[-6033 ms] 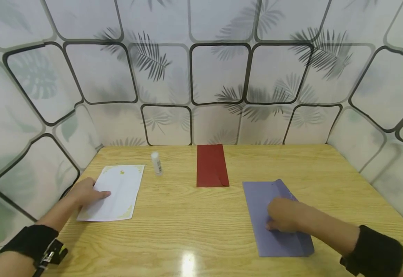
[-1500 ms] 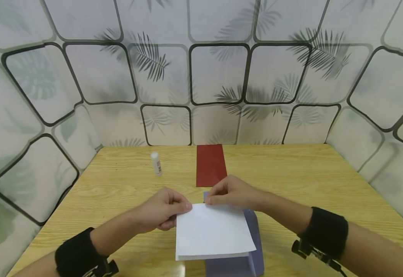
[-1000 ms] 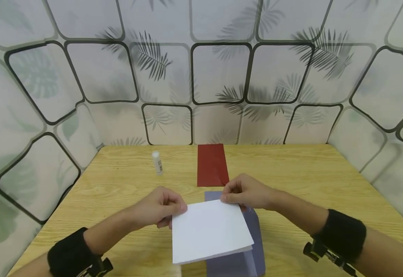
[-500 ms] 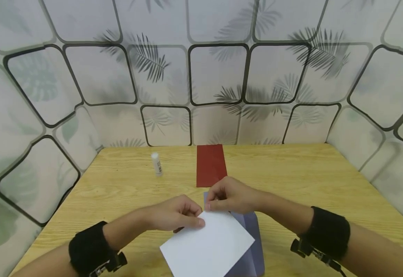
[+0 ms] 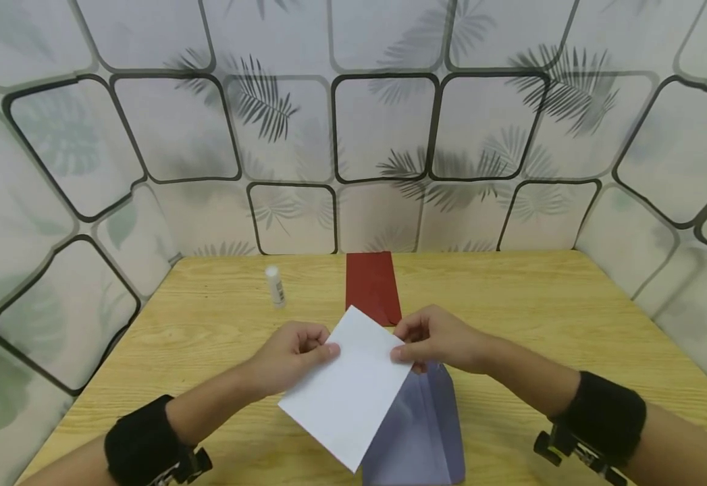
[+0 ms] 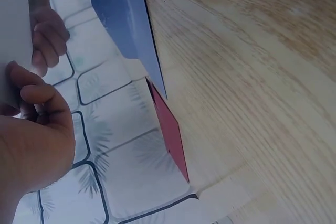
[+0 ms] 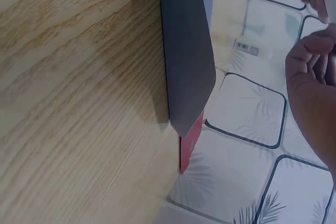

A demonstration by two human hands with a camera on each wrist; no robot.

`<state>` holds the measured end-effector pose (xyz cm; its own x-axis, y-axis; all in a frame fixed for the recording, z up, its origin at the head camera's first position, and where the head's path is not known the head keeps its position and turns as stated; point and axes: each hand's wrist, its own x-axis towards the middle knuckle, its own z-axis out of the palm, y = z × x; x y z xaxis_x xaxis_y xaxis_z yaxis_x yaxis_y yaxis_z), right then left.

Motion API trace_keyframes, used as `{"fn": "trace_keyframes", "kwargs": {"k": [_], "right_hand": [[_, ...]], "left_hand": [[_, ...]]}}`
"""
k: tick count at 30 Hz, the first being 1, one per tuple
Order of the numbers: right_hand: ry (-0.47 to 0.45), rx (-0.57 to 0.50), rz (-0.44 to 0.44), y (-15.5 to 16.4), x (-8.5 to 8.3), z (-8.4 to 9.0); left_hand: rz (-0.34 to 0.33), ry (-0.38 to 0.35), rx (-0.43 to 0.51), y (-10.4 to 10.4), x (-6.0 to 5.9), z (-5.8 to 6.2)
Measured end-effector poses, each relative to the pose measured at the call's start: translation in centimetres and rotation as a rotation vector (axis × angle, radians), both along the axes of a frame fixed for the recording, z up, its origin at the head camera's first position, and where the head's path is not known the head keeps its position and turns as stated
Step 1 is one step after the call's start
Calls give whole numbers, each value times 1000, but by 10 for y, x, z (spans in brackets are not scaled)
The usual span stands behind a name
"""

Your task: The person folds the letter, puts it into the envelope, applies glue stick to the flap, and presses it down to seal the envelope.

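Observation:
A white sheet of paper [image 5: 353, 388], its plain side facing up, is held turned cornerwise in the air at the middle of the head view. My left hand [image 5: 289, 354] pinches its left edge with the thumb on top. On the opposite edge my right hand [image 5: 444, 341] pinches it in the same way. Below the paper lies a purple envelope [image 5: 414, 432] with its flap to the right, partly covered by the sheet. In the left wrist view, fingers [image 6: 44, 98] curl at the paper's edge; most of the sheet is out of that frame.
Behind the hands, a red envelope [image 5: 373, 283] lies flat on the wooden table [image 5: 511, 290]. A white glue stick [image 5: 275, 287] stands at the back left. A patterned cloth screen [image 5: 383, 128] closes off the back and sides.
The white sheet and purple envelope came from the left and right to the middle. Earlier the paper showed two layers, folded. In the last second both hands turned it cornerwise and lifted its far corner.

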<state>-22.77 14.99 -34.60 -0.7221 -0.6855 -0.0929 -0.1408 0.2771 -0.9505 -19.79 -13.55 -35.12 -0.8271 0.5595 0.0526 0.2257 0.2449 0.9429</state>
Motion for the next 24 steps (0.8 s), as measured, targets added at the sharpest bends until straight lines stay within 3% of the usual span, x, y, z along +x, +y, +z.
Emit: {"fn": "trace_keyframes", "kwargs": {"k": [3,9,13,19,24], "right_hand": [[-6,-41,-82,2,0,1],[-56,-138,-250,-9,-2,2],[-125,-209,-318,-20,-1,3],[-69,-114,-297,-25,1,1],[-16,-55,-262,-17,6,-3]], "left_hand": [[7,-31,43,1,1,-1],[-63,-162,103,6,3,-3],[-24,-194,128,15,4,-5],[109,-151,151,20,2,-7],[153,-136,167,21,0,-8]]}}
